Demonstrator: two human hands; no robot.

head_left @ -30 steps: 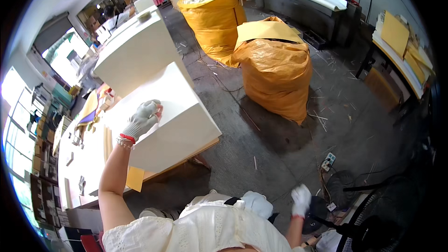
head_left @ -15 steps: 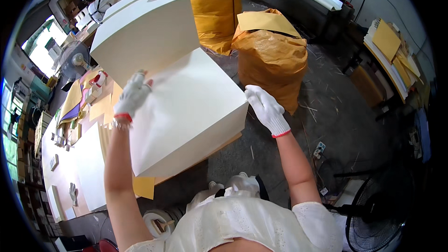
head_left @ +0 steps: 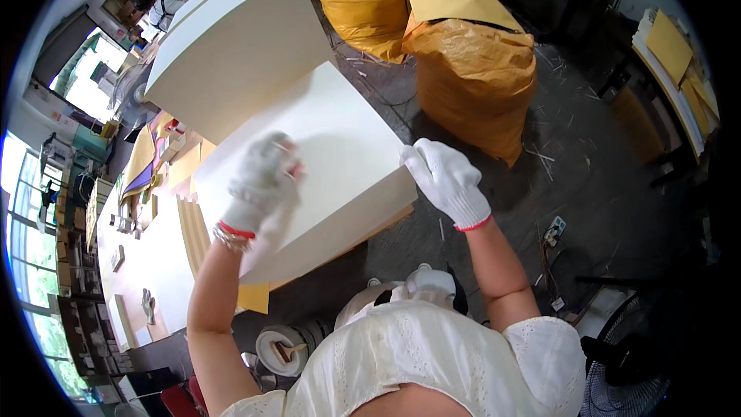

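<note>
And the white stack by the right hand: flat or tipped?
Flat: the white stack lies broad face up, right hand at its corner.

The left hand in a white knitted glove (head_left: 264, 171) is blurring, its fingers smearing together and its contact with the low, white, block-shaped stack (head_left: 351, 127) escaping the eye. The right hand in a white, red-cuffed glove (head_left: 449, 179) is concealing its palm. The upper edge is cutting off the yellow plastic sack (head_left: 359, 8). A flat yellow sheet (head_left: 463, 8) is partly covering the bulging orange plastic sack's mouth (head_left: 475, 77). Dark rim is swallowing part of the round black fan (head_left: 629, 367).
</note>
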